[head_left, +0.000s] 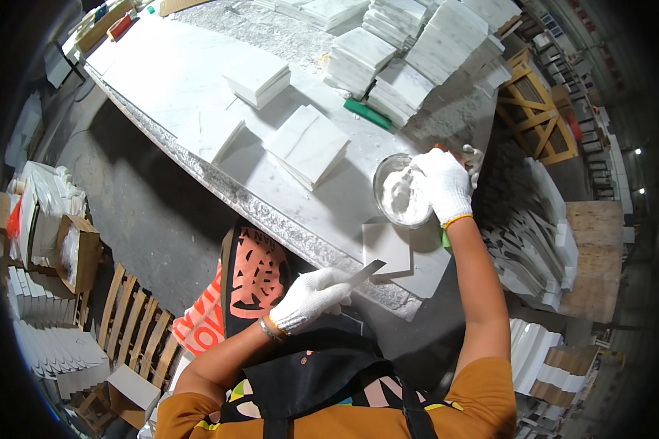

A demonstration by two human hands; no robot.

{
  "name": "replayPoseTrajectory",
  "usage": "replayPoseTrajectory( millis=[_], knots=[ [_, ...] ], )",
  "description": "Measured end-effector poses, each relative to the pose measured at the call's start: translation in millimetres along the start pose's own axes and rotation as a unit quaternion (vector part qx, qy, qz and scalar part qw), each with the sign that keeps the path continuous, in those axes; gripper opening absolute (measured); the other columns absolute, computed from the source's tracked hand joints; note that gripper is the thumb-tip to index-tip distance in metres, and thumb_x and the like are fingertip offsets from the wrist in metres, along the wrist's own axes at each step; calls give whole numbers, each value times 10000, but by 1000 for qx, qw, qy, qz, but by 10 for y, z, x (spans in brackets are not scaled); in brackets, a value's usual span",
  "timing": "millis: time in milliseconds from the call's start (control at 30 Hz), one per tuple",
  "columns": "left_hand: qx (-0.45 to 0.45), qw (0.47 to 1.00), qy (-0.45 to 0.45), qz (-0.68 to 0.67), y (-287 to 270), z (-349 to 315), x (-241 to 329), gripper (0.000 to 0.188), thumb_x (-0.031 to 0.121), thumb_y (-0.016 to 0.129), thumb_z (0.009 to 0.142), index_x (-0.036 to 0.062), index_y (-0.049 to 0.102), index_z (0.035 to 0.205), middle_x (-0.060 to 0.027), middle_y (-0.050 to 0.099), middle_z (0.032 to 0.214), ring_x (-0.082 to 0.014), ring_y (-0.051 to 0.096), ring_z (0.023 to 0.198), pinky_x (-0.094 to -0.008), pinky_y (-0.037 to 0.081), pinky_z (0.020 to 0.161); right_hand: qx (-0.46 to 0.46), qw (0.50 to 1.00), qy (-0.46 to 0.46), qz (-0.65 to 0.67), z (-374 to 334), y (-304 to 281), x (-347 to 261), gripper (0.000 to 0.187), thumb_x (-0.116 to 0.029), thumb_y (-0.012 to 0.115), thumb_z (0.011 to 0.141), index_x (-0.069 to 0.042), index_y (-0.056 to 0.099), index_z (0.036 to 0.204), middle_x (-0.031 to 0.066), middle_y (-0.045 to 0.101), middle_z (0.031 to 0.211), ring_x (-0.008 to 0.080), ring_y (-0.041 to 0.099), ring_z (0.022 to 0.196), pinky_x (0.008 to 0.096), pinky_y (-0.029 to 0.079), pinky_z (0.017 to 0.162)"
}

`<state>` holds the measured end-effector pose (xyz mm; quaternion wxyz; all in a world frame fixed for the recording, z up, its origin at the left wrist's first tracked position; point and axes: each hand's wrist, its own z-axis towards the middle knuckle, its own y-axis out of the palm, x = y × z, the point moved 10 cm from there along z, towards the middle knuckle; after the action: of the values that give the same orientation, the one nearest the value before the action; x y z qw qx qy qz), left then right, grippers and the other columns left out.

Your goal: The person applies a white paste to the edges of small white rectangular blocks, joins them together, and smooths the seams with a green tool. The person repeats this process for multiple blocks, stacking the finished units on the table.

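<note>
We've got the bowl (378, 199) of white paste (397, 193) near the tabletop (344, 212)'s right edge. Our gloved right hand (447, 181) is at its right rim; fingers partly hidden, so we can't tell how open it is or whether it grips anything. Our gloved left hand (311, 298) is closed around a flat blade (367, 271), tip overlapping a square white tile (384, 243) just nearer us than the bowl. Farther out: green block (367, 114), beside marble tile stacks (403, 84).
</note>
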<state>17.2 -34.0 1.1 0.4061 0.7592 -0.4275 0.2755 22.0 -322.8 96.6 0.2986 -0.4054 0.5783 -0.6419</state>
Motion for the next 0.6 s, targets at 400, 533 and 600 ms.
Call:
replayPoseTrajectory(
  millis=[400,533,600],
  knots=[
    [-34,999,8,-38,192,6,-79,362,285,674,944,-3,641,1162,-59,684,860,-103,614,697,-241,507,662,-88,885,390,240,-2791,390,1524,319,-356,780,801,-68,711,919,121,678,787,242,661,761,366,513,713],
    [-72,997,18,-30,438,35,-116,345,287,680,940,6,649,1138,-54,677,848,-107,609,692,-243,506,671,-146,884,438,76,-3535,592,1465,267,-239,775,779,-104,711,1000,115,702,1047,334,647,976,430,496,855],
    [-80,996,-10,-35,545,41,-135,347,293,682,938,9,650,1135,-57,679,846,-109,611,689,-242,499,662,-72,898,431,46,-3547,434,1204,431,-150,753,778,-174,673,1201,140,582,1332,335,553,1199,427,445,1023]
  ],
)
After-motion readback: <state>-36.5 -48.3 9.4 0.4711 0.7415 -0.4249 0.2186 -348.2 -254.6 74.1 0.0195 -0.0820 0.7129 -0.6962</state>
